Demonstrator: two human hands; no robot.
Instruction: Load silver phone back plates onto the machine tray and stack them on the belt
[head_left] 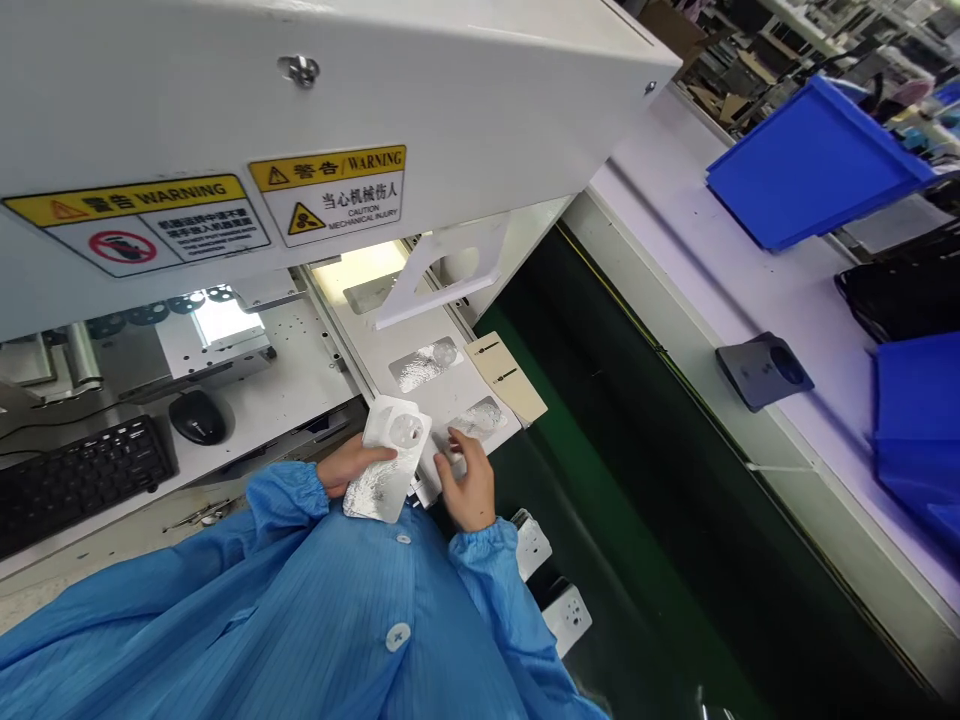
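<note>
Handling at white flat fixture plate point(450, 395) under white machine housing point(337, 90). Left hand point(351, 468): grip clenched round white plastic socket faceplate with silvery film point(390, 455), held tilted just off the plate's near-left edge, not seated. Right hand point(472, 492): grip released, fingertips point(456, 447) touching the plate beside its nearest silvery recess point(480, 418); nothing seen in it. Two more white socket faceplates point(532, 545) lie on dark green belt point(645, 500), near side of the plate. Judgement: part in hand, unseated; any seating would call for outline matched to recess, right fingers clear.
</note>
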